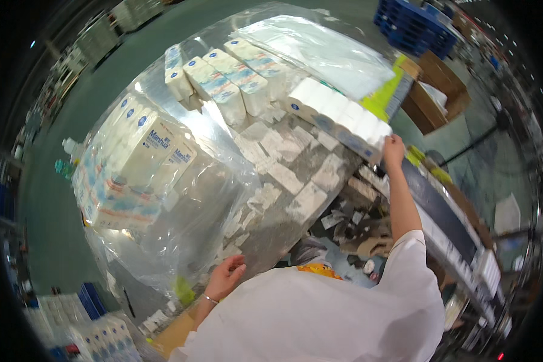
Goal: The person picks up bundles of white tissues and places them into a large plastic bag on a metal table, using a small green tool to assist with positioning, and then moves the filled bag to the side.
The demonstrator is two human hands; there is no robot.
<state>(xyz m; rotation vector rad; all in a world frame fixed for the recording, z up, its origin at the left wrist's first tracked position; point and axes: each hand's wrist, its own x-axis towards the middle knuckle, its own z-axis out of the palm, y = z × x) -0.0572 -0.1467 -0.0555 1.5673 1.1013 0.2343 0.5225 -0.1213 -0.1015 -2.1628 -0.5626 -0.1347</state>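
White wrapped tissue-roll pack (pixel 338 120) lies at the worktable's (pixel 295 175) right edge; right hand (pixel 394 148) fingers clasp its near end, pack stretching away up-left from them. Left hand (pixel 226 277) rests loose, fingers spread, on the near edge beside a clear bag of tissue packs (pixel 145 175).

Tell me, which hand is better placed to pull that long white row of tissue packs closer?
Probably the right hand: it already touches the end of the long white row of packs. The left hand rests far back at the table's near edge.
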